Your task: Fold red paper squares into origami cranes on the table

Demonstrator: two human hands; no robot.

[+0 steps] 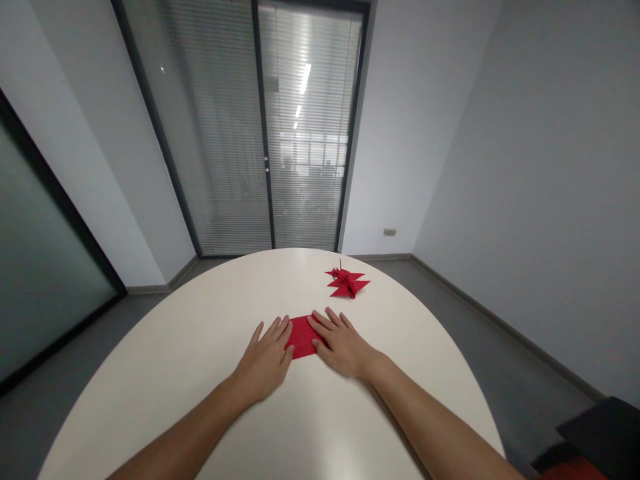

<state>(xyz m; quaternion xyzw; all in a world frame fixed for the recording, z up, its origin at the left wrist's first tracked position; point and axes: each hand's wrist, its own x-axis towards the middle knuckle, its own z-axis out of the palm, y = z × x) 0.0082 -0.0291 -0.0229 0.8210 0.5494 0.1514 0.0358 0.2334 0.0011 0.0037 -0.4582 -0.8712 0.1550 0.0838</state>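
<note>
A flat piece of red paper (303, 338) lies on the white table between my two hands. My left hand (266, 357) rests on its left edge, fingers stretched out and slightly spread. On the right edge lies my right hand (345, 345), its fingers also extended and apart. Both hands press down on the paper without gripping it, and its side edges are hidden beneath the fingers. Beyond my right hand sit red folded paper figures with pointed tips, like origami cranes (347, 283), bunched together; their number is hard to make out.
The round white table (200, 340) has a curved far edge. Behind it stand a glass partition and door with blinds (310, 133). A dark object, perhaps a chair (605, 433), shows at the lower right. A wall socket (389, 232) is low on the back wall.
</note>
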